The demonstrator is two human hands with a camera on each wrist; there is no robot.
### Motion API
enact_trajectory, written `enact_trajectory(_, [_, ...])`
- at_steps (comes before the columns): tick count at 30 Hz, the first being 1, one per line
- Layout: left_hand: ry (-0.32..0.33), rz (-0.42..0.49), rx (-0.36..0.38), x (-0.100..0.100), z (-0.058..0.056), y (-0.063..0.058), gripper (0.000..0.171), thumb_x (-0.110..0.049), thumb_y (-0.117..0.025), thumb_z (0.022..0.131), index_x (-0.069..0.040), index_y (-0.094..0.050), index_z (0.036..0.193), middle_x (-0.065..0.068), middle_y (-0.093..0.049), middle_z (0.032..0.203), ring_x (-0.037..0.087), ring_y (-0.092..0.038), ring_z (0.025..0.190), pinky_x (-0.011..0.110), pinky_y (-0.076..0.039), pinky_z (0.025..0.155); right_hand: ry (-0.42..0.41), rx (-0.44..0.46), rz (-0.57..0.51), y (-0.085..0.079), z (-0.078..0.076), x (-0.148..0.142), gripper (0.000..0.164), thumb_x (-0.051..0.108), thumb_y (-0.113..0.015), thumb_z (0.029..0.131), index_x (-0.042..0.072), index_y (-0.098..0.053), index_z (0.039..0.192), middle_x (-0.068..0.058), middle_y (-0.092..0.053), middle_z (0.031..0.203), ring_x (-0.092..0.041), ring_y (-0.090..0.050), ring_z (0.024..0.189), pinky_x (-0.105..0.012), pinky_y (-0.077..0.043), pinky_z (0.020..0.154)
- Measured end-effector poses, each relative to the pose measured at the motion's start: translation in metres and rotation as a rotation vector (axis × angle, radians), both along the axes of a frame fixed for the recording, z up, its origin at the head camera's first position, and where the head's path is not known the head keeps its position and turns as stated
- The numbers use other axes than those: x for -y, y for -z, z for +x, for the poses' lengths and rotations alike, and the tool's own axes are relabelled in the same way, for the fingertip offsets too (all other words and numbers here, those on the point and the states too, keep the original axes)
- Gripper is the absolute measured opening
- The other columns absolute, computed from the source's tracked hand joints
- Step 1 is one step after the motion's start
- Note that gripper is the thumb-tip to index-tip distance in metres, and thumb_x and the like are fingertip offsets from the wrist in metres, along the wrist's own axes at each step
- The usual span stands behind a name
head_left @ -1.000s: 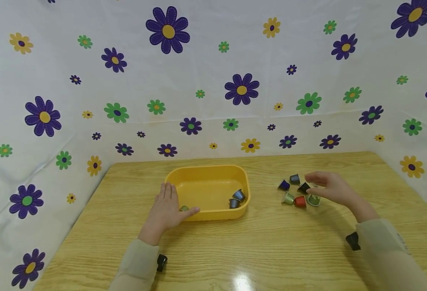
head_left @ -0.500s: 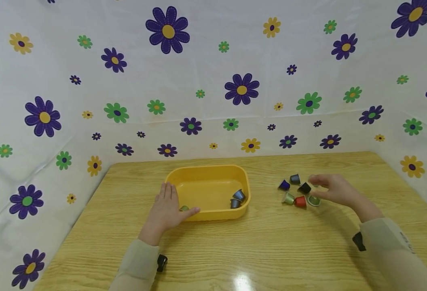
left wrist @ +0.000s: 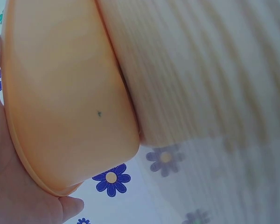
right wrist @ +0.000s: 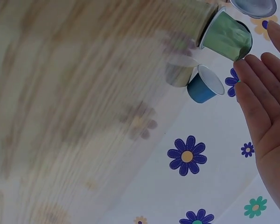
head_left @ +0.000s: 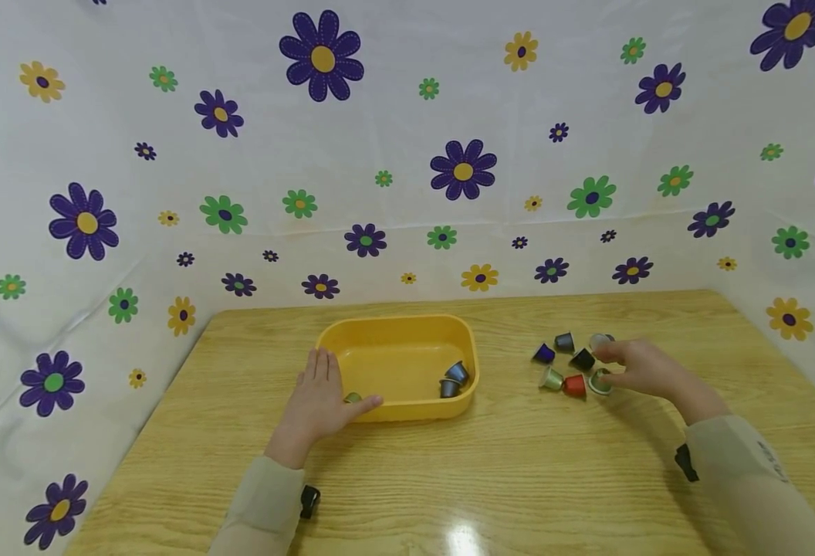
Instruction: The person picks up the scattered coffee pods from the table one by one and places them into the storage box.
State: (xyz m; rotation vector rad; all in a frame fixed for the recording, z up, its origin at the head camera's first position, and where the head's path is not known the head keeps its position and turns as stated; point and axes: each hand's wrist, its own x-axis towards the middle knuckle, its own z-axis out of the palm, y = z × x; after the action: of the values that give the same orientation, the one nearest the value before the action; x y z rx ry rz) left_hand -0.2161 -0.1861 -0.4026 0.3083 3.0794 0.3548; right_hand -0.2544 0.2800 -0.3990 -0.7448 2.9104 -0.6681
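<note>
My left hand [head_left: 313, 405] rests with straight fingers over the left end of a yellow tray [head_left: 397, 409], its thumb along the front rim. In the left wrist view the hand lies against the rim of the tray [left wrist: 70, 93]. My right hand [head_left: 647, 374] hovers over a group of coffee capsules, thumb and fingers apart. Nearest to it are a green capsule [head_left: 599, 382] and a silver-lidded one [head_left: 600, 340]. In the right wrist view its fingertips are close to the green capsule [right wrist: 227, 36]; whether they touch cannot be told.
Black [head_left: 583, 360], red [head_left: 575, 385], pale green [head_left: 551, 378], dark blue [head_left: 543, 354] and grey [head_left: 564, 343] capsules lie close together on the wooden table [head_left: 449, 471]. Two bluish capsules [head_left: 457, 374] sit at the tray's right end, a green one [head_left: 353, 398] by my left thumb.
My right hand first shifted slightly right, then lowered a little towards the near capsules. The silver-lidded capsule now shows more beyond its fingers. My left hand has stayed put.
</note>
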Motion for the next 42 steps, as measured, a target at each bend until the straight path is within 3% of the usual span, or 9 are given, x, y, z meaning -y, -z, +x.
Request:
enact_trajectory(8, [0.005,-0.003,0.002,0.000,0.000,-0.001,0.112,-0.076,-0.034,0.073,0.016,-0.012,0.133,0.032,-0.005,0.140,0.041,0.002,0.129,0.051,-0.010,0.102,-0.020,0.055,0.037,0.003,-0.004,0.002,0.037,0.010,-0.065,0.078,-0.012,-0.057,0.106,-0.025,-0.059,0.102,-0.038,-0.056,0.093,-0.046,-0.046,0.077])
enact_trajectory(29, [0.009,-0.008,-0.001,0.000,0.001,-0.002,0.112,-0.076,-0.034,0.073,0.016,-0.013,0.133,0.032,-0.006,0.140,0.041,0.002,0.129,0.051,-0.011,0.102,-0.062,0.052,0.065,0.010,-0.006,0.001,0.024,0.005,-0.067,0.074,-0.005,-0.062,0.095,-0.009,-0.063,0.088,-0.030,-0.059,0.083,-0.044,-0.047,0.073])
enact_trajectory(42, [-0.002,-0.017,0.007,0.000,0.001,-0.003,0.111,-0.076,-0.034,0.073,0.016,-0.014,0.133,0.031,-0.006,0.140,0.041,0.002,0.129,0.052,-0.012,0.102,-0.091,0.054,0.058,0.008,-0.004,0.001,0.023,0.003,-0.067,0.074,-0.004,-0.063,0.095,-0.009,-0.063,0.088,-0.028,-0.059,0.082,-0.044,-0.047,0.072])
